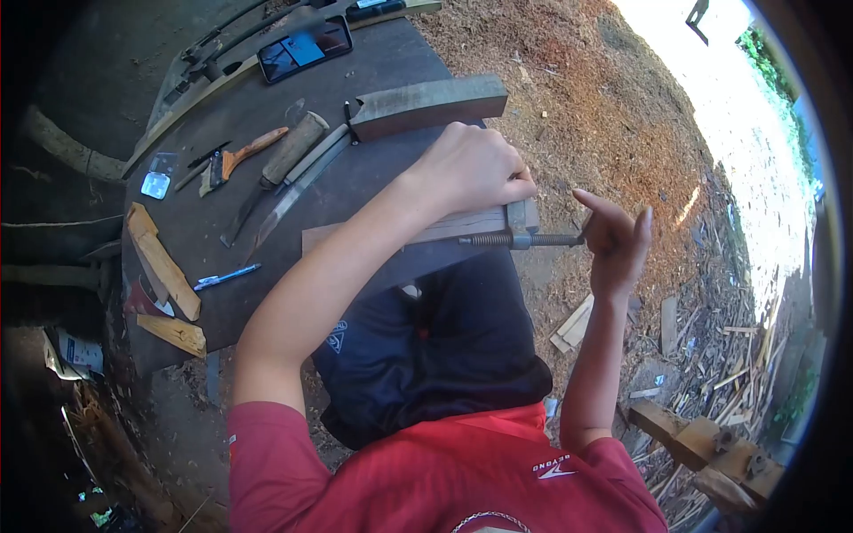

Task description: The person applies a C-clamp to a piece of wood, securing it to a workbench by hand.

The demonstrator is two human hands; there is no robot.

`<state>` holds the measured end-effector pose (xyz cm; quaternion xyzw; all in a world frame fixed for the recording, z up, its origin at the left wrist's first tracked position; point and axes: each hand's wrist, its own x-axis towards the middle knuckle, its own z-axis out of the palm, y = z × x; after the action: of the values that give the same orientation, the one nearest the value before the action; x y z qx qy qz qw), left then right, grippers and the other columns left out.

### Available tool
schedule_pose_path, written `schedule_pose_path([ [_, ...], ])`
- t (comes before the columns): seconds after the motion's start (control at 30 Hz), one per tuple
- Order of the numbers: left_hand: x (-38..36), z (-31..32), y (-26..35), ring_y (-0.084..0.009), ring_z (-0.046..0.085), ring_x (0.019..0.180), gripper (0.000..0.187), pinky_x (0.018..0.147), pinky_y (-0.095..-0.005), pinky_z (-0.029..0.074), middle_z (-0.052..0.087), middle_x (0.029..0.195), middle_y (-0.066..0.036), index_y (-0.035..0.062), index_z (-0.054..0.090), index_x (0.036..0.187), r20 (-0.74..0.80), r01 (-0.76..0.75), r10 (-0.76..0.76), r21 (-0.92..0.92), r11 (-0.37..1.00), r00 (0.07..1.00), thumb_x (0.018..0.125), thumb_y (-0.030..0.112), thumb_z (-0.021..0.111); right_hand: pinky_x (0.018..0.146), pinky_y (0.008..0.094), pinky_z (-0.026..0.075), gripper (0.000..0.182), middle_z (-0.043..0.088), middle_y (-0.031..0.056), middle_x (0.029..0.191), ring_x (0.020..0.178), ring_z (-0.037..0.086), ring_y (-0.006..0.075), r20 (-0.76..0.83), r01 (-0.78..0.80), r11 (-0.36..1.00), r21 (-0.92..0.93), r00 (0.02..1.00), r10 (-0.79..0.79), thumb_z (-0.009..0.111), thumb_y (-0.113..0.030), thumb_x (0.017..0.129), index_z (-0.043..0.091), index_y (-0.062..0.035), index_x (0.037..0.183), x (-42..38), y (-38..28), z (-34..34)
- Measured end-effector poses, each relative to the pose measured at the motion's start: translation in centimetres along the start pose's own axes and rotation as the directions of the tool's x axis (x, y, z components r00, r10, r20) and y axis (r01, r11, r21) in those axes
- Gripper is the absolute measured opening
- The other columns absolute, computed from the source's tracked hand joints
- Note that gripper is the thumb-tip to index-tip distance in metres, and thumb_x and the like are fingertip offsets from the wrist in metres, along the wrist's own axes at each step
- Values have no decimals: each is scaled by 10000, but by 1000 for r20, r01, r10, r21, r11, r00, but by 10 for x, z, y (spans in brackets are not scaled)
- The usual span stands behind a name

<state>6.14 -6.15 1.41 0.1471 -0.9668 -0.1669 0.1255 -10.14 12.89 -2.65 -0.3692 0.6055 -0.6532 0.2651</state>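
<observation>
My left hand [480, 169] is closed at the table's near right corner, its thumb and fingers on the upper part of a metal screw clamp [521, 241]. Under that forearm a flat wooden board [458, 226] lies along the table edge, and the clamp sits at its right end. Out past the edge, my right hand [615, 235] is at the outer end of the clamp's threaded rod. Its index finger and thumb are stretched apart, while the other fingers are partly hidden. A thick wooden block [431, 107] lies just beyond my left hand.
On the dark table [267, 306] lie chisels [298, 191], a brush [244, 158], a blue pen [228, 276], a small clear case [157, 178] and a phone [305, 49]. Wood pieces [164, 266] sit at the left edge. Sawdust [569, 98] covers the ground; timber [702, 444] is at lower right.
</observation>
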Motion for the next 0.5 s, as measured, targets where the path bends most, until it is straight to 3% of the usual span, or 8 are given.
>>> schedule_pose_path([
  [0.07,0,-1,0,-275,705,698,270,660,-393,551,726,728,-93,156,814,826,-8,-4,4,18,1000,1000,828,368,647,524,286,145,836,286,-99,580,542,230,64,-12,-45,997,-69,999,45,205,-643,1042,775,-38,1134,1,14,14],
  [0.13,0,-1,-1,-274,705,697,270,656,-394,551,726,727,-94,158,814,824,-8,-3,3,20,1000,1000,828,370,648,516,281,148,828,303,-97,576,531,240,65,8,-232,971,-64,972,233,210,-625,1044,783,-30,1094,-16,45,17],
  [0.17,0,-2,0,-273,705,696,272,655,-395,550,726,728,-95,158,815,823,-7,2,-2,16,1000,1000,828,373,648,517,280,152,837,301,-96,570,525,241,68,6,-325,945,34,946,325,209,-624,1042,785,-17,1070,-30,79,9],
  [0.23,-1,-2,0,-273,705,694,277,654,-396,550,727,728,-94,157,815,820,-7,5,-5,14,1000,1000,829,379,649,523,280,165,880,284,-93,547,511,243,78,186,-336,939,73,930,318,200,-632,1035,781,29,1020,-55,81,1],
  [0.43,0,4,-3,-273,705,685,291,653,-393,552,727,722,-88,146,809,804,-23,-19,18,-13,1000,1000,836,388,652,526,283,177,906,257,-90,544,508,244,78,160,69,962,263,981,-114,184,-658,1030,762,37,1080,-62,16,-16],
  [0.47,1,2,-2,-272,706,686,290,653,-392,552,728,722,-87,146,809,801,-12,-11,11,-6,1000,1000,836,388,652,517,278,177,896,240,-94,565,508,241,71,86,107,970,217,988,-128,188,-664,1030,736,35,1147,-50,6,-10],
  [0.5,0,0,-1,-270,707,686,289,654,-392,553,729,723,-86,146,809,799,-2,1,-1,3,1000,1000,836,387,652,514,273,174,893,231,-96,575,509,235,65,-10,11,983,182,1000,-10,190,-664,1032,722,39,1168,-37,-4,-2],
])
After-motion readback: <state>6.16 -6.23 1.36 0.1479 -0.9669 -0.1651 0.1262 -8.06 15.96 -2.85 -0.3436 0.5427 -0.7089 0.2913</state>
